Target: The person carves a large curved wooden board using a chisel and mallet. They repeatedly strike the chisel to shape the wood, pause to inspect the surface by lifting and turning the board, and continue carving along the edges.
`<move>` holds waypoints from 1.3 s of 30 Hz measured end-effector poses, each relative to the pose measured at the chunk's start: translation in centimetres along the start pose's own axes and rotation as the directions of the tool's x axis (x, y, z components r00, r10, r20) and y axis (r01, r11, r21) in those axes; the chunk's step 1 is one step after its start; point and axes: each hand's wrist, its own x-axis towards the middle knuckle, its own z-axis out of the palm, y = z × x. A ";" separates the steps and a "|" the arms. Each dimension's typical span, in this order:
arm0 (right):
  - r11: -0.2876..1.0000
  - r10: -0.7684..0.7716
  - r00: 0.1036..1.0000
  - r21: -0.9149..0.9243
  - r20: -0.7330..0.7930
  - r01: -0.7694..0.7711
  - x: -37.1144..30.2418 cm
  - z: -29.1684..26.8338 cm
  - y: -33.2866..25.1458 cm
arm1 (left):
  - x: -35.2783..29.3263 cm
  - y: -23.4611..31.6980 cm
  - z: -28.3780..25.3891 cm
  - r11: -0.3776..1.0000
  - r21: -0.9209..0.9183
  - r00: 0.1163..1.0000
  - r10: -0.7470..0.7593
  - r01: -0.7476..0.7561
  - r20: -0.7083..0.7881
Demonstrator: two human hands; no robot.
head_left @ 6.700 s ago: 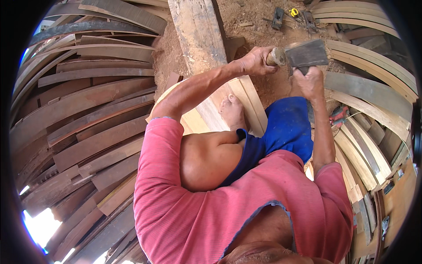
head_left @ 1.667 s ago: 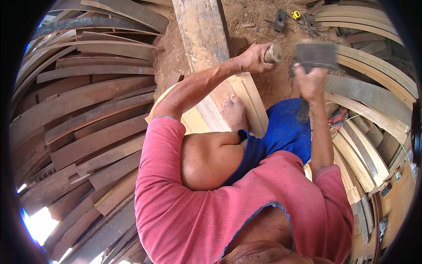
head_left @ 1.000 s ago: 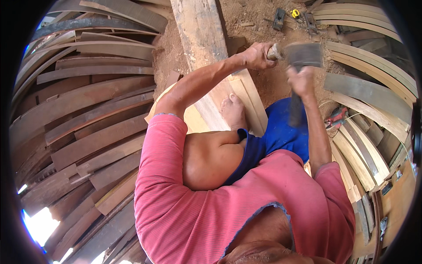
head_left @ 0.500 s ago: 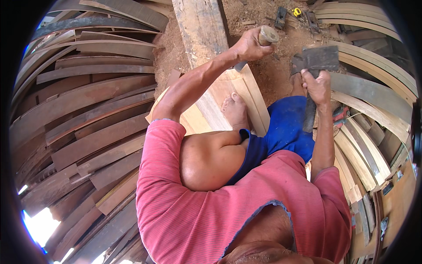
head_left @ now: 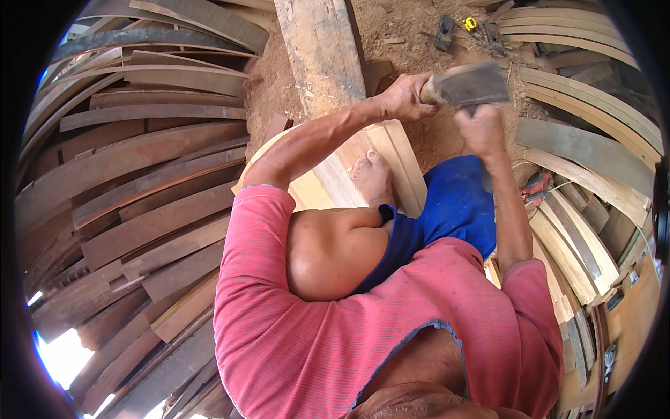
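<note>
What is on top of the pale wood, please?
A bare foot rests on the pale wood, and the left forearm crosses over it. The surface beneath the foot is covered, so it cannot be seen.

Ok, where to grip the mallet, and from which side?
I'd grip the mallet by its narrow handle, under the broad head, from the near right, as the right hand does: the left hand and its tool crowd the head's left end.

Sawdust (head_left: 269, 91), tape measure (head_left: 470, 24) on floor (head_left: 392, 59)

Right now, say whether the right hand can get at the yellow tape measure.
Probably not readily: the right hand grips the mallet, and the yellow tape measure lies beyond it.
</note>
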 end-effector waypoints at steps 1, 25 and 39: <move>0.999 -0.018 1.000 -0.036 0.018 0.019 0.4 -0.5 -0.2 | -0.4 -0.3 0.0 0.998 -0.032 0.999 0.051 -0.051 -0.014; 0.988 -0.153 0.973 0.023 0.174 0.151 -3.5 2.1 4.0 | -1.9 -7.5 0.7 0.979 0.199 0.983 -0.087 0.054 0.161; 0.751 0.334 0.925 0.543 0.179 -0.376 0.3 -5.6 -0.3 | 0.5 -0.6 -0.8 0.994 -0.069 0.994 -0.093 0.089 -0.060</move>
